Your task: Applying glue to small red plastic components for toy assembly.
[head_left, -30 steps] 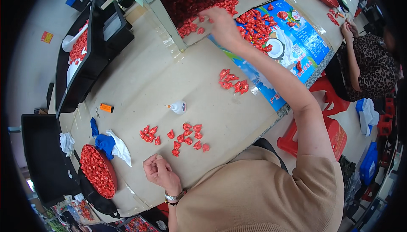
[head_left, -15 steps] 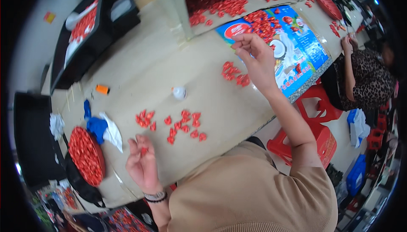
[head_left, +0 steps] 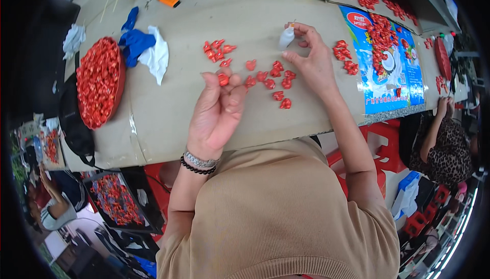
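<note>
My left hand (head_left: 218,113) is raised over the near part of the table, pinching a small glossy red piece (head_left: 223,79) between thumb and fingertips. Several similar red pieces (head_left: 270,83) lie loose just right of it, and another small cluster (head_left: 217,50) lies beyond. My right hand (head_left: 314,57) is curled around a small white squeeze bottle (head_left: 286,39) with a thin nozzle. Its fingers are at the bottle's top and its thumb near the base; the exact contact is partly hidden.
At left, a red bowl (head_left: 121,87) is heaped with red pieces, next to blue cloth (head_left: 137,44) and white cloth (head_left: 155,57). An orange lighter (head_left: 168,0) lies at the far side. A blue printed sheet (head_left: 375,95) bears more pieces; a person (head_left: 444,138) sits at far right.
The view has swung, shifting the table's things. My right hand has come from above the blue sheet to the white bottle. My left hand has risen, with the red piece held in it.
</note>
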`<state>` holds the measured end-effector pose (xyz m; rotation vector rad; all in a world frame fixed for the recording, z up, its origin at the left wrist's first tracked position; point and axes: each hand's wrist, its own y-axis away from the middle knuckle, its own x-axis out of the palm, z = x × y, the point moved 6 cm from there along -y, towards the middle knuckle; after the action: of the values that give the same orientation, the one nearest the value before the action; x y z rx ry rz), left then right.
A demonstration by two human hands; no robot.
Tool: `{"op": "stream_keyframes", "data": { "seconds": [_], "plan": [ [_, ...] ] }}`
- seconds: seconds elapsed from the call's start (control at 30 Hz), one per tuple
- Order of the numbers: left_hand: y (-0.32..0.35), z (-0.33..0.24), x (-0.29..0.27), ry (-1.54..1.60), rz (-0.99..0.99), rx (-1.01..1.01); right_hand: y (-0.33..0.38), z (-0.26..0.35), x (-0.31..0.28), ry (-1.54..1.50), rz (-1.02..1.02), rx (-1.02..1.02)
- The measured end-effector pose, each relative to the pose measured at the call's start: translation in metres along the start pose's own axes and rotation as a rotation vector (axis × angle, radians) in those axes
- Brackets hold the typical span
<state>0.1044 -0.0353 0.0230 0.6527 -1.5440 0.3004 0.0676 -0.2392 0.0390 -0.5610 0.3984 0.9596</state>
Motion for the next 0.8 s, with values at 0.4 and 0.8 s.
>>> {"op": "stream_keyframes", "data": {
  "seconds": [0.4, 0.8],
  "plan": [
    [0.005, 0.013, -0.002, 0.080, -0.077, -0.057, -0.006, -0.011, 0.013, -0.223, 0.083, 0.077],
    [0.007, 0.022, -0.007, 0.119, -0.132, -0.033, 0.047, 0.052, -0.018, -0.751, 0.046, 0.085]
  ]
}}
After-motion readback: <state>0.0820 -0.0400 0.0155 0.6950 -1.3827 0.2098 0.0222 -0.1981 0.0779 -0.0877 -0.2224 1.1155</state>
